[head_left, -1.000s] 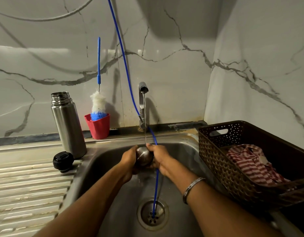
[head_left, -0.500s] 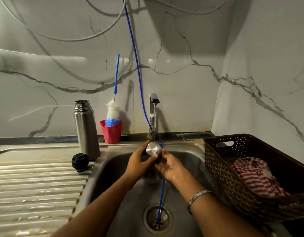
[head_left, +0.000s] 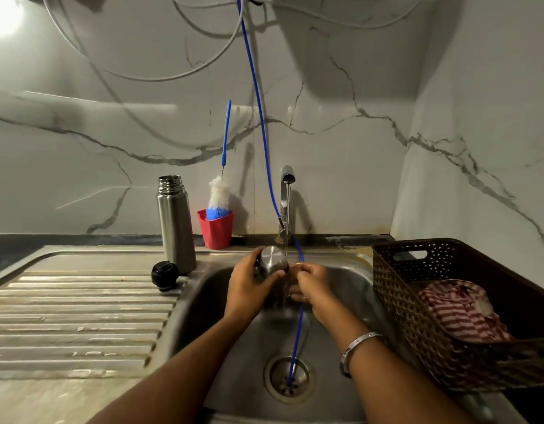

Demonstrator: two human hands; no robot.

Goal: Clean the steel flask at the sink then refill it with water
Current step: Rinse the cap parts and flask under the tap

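The fingers of the left hand (head_left: 249, 289) are curled around a small steel cup (head_left: 272, 261), the thumb on its right side, and they hold it over the sink (head_left: 203, 301) with its flat end turned toward the camera. The right hand (head_left: 310, 286) is just beside the cup, under the thin stream of water from the tap (head_left: 287, 191); its fingers are bent loosely inward and wet, and I cannot tell if they hold anything. Both forearms come up from the lower edge and meet over the middle of the basin. A bangle (head_left: 354, 347) sits on the right wrist.

The steel flask (head_left: 176, 224) stands upright and open on the sink's left rim, well apart from the hands, with its black cap (head_left: 164, 275) lying just in front of it by the ribbed drainboard (head_left: 75, 316). Next to the flask is a red cup (head_left: 216, 229) with a bottle brush (head_left: 220, 191) standing in it. A blue hose (head_left: 298, 325) hangs from above, passes behind the hands and ends in the drain (head_left: 289, 379). On the right, a brown basket (head_left: 417, 316) with a striped cloth (head_left: 460, 313) stands close to the right forearm.
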